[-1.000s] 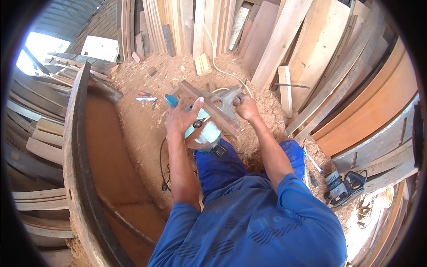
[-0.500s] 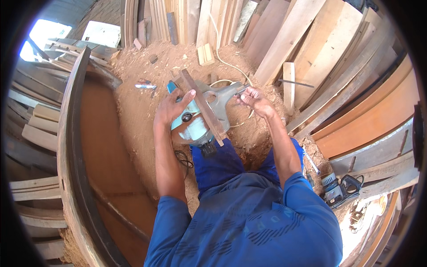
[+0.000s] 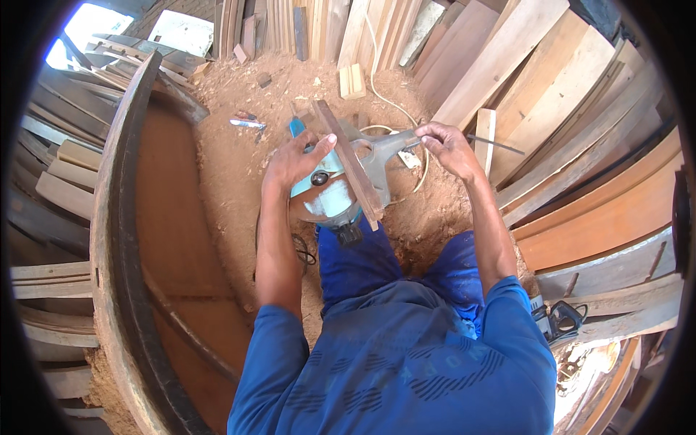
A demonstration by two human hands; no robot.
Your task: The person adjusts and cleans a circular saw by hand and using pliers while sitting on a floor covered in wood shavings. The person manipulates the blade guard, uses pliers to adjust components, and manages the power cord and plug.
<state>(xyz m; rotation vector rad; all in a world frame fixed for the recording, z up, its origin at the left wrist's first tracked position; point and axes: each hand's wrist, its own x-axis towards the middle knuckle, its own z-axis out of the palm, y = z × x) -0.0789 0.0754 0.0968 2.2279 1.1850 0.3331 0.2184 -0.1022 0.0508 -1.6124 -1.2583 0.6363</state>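
Note:
A teal and grey power tool point(image 3: 330, 199) lies across my left thigh, with a round black knob on its side and a ridged black knob at its near end. A dark wooden strip point(image 3: 349, 165) runs lengthwise over it. My left hand point(image 3: 299, 161) is closed round the teal part, thumb pointing toward the strip. To the right extends a grey metal arm point(image 3: 380, 156) of the tool. At its far end, the fingers of my right hand point(image 3: 446, 148) are pinched together on the tip. Anything small between those fingers is hidden.
Sawdust covers the ground. A curved timber point(image 3: 116, 239) rises at the left. Planks point(image 3: 500, 65) lean along the back and right. A pale cord point(image 3: 395, 105) crosses behind the tool, near a small wood block point(image 3: 352, 81). Another power tool point(image 3: 558, 319) sits at the right.
The whole view has shifted, moving the scene slightly rightward. My right hand has moved a little farther right and up, to the tip of the grey arm. My left hand keeps its hold.

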